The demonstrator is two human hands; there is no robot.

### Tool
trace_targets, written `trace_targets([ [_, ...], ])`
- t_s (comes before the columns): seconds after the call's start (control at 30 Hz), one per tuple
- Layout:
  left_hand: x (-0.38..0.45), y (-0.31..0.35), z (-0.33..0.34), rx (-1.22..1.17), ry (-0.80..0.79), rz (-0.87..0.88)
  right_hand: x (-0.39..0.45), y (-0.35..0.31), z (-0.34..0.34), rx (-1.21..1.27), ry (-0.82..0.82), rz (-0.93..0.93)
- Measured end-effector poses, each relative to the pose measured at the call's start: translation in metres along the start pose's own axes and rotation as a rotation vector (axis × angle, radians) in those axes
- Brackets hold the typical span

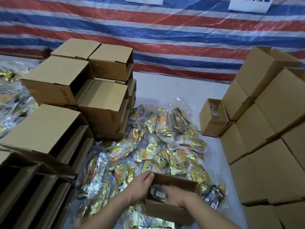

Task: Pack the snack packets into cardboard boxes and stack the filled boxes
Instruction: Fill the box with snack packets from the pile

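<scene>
At 6 o'clock, low in frame, an open cardboard box (171, 207) sits on the white worktop (181, 90) among loose snack packets (158, 146).

Hidden or unclear:
- right hand (177, 195) is inside the box, motion-blurred; fingers point down onto a dark packet (156, 193), grip can't be read, so can't tell if it's pinching or just pressing.
- box contents mostly covered by that hand; only the dark packet with a white label shows.
- both forearms cut off by the bottom edge.
- packet print too small or blurred to read.
- two white paper signs (250, 4) at 12 to 1 o'clock are cropped by the top edge, text partly gone.

Left hand (140, 187): fingers straight, laid against the box's left wall, tips at the far left corner. Holding nothing.

Containers:
- 9 to 11 o'clock: stacked boxes (69, 90), several lying on their side with the open mouth facing right; interiors look dark, contents not visible.
- 7 to 8 o'clock: more boxes (33, 187), cut off by the left and bottom edges.
- 3 o'clock: tall stack of closed boxes (264, 129), runs off the right edge.
- just left of that stack: small open box (212, 116), something dark and reddish inside, can't make out what.
- one black packet (213, 195) lies just right of the box being filled.
- 9 o'clock, behind the left stacks: another heap of packets (11, 100), blurred.

Backdrop: red, white and blue striped tarp (165, 38).
</scene>
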State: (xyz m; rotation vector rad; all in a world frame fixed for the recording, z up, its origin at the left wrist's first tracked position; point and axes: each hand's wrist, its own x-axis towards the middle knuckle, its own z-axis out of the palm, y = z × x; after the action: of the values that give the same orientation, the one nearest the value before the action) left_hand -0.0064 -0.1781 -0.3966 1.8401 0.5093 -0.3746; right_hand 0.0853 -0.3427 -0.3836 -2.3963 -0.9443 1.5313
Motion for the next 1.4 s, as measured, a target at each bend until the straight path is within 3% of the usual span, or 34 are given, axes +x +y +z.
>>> trace_targets([
  [0.13, 0.000, -0.004, -0.002, -0.016, 0.022, 0.004, -0.011, 0.002, -0.012, 0.196, -0.019, 0.015],
  [0.27, 0.001, -0.003, 0.000, -0.014, 0.013, 0.008, -0.034, 0.002, -0.025, 0.212, 0.135, 0.042],
  [0.43, 0.000, -0.005, 0.002, 0.000, 0.022, 0.001, -0.026, -0.021, -0.011, 0.074, -0.058, 0.163],
  [0.57, -0.001, -0.003, 0.000, -0.001, 0.003, -0.008, -0.024, -0.026, -0.006, 0.178, -0.108, 0.176],
  [0.7, -0.002, 0.005, 0.001, 0.030, -0.001, -0.005, -0.033, -0.016, -0.011, 0.186, 0.102, 0.075],
  [0.8, -0.003, 0.009, 0.004, -0.023, -0.024, -0.014, -0.042, -0.005, -0.027, 0.269, 0.397, -0.049],
  [0.9, -0.003, 0.011, 0.003, -0.055, -0.017, -0.021, -0.050, 0.003, -0.044, 0.052, 0.669, -0.130],
  [1.1, -0.005, 0.014, 0.001, -0.018, -0.027, -0.034, -0.037, 0.021, -0.034, -0.245, 0.372, 0.043],
  [1.4, 0.000, 0.054, -0.001, -0.040, -0.035, -0.085, -0.052, 0.038, -0.045, -0.096, 0.455, 0.066],
])
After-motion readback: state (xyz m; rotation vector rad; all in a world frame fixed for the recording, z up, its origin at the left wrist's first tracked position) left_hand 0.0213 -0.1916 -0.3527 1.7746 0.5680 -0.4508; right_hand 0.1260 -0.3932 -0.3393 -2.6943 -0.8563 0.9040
